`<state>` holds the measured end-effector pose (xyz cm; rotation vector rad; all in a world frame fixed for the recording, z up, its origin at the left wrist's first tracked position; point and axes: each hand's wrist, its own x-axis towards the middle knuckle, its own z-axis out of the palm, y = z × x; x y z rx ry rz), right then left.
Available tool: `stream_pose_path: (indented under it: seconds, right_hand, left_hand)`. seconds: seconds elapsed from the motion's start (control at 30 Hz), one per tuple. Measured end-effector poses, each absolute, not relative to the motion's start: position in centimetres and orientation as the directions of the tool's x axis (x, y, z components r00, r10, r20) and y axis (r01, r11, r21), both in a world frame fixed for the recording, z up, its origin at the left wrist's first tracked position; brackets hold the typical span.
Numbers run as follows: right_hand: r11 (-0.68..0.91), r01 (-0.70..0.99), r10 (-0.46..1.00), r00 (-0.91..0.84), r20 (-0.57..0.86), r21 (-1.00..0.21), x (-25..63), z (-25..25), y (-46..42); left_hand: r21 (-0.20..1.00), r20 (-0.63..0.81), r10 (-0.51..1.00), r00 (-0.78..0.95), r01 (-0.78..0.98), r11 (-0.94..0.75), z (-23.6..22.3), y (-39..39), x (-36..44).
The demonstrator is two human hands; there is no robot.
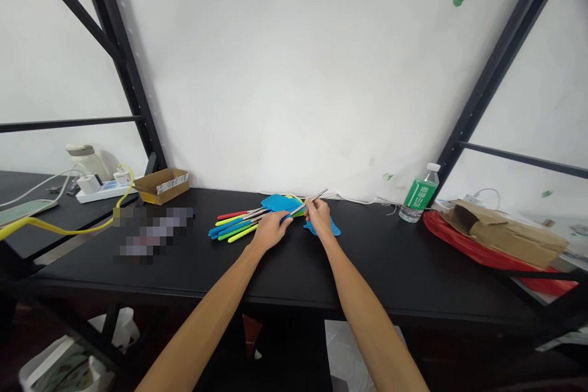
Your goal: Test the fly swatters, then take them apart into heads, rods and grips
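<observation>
On the black table [376, 269] lies a pile of fly swatters [239, 223] with red, blue, green and yellow handles, thin metal shafts and blue and green heads [278, 202]. My left hand [270, 231] is closed around the metal shaft of one swatter near the handles. My right hand [318, 215] pinches the same silver shaft [316, 198] further up, above a blue swatter head [331, 229] that lies flat on the table. Both hands meet over the pile.
A green-labelled water bottle [419, 193] stands at the back right, beside brown paper packaging [500, 229] on a red tray [463, 248]. A cardboard box [160, 185], a power strip [101, 190] and a yellow cable [59, 228] are at the left. Black shelf posts [122, 55] flank the table.
</observation>
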<state>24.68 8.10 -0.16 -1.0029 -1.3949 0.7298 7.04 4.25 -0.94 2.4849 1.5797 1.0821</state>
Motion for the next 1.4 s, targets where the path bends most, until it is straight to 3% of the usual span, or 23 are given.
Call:
stream_pose_path:
  seconds: [1.4]
  right_hand:
    - [0.404, 0.24, 0.915, -0.112, 0.388, -0.883, 24.3, -0.34, 7.85]
  left_hand:
    - [0.364, 0.533, 0.801, 0.271, 0.782, -0.506, -0.51, 3.83, 7.07]
